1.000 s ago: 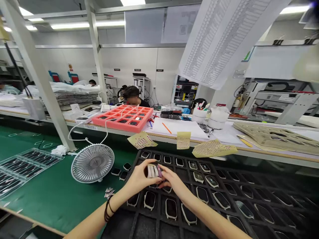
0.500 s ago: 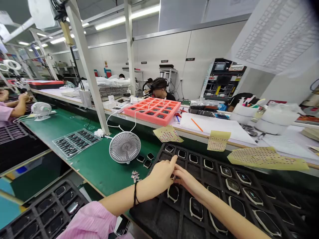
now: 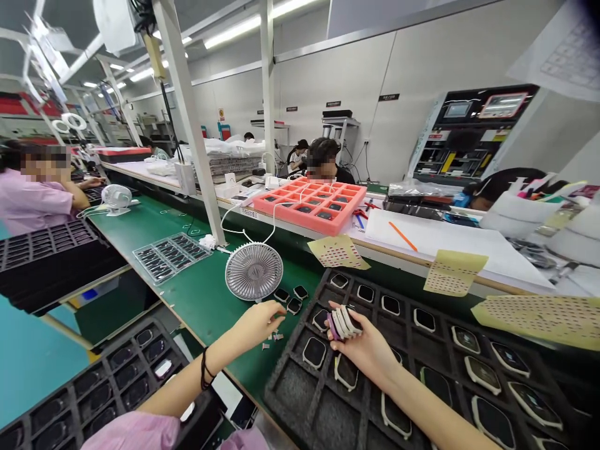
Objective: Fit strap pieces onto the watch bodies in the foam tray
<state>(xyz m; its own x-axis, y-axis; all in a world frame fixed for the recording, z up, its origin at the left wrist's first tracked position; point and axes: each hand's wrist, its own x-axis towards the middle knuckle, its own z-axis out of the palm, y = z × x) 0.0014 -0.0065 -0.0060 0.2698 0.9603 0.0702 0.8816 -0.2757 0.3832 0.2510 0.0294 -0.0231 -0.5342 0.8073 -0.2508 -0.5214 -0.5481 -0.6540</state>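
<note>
My right hand (image 3: pixel 370 356) is closed around a small stack of smartwatches (image 3: pixel 344 322), most with pale frames and one purple at the left end. It is above the black foam tray (image 3: pixel 300 400), whose compartments hold several watches such as this one (image 3: pixel 314 353). My left hand (image 3: pixel 260 322) hovers over the green bench, fingers bent and slightly apart from the thumb, with nothing visible in it. Small pale pieces (image 3: pixel 274 339) lie just below its fingertips. Beyond them, three dark-faced watches (image 3: pixel 294 304) rest on the bench.
A grey fan (image 3: pixel 254 272) stands behind the left hand. A clear tray of dark parts (image 3: pixel 172 257) lies farther left. Another foam tray (image 3: pixel 105 381) with watches is at lower left. An orange foam tray (image 3: pixel 309 206) sits on the shelf. Co-workers sit at left and behind the shelf.
My hands were together over the foam tray. Now the left has moved left over the bench, and the watch stack shows in my right hand. The view has swung left.
</note>
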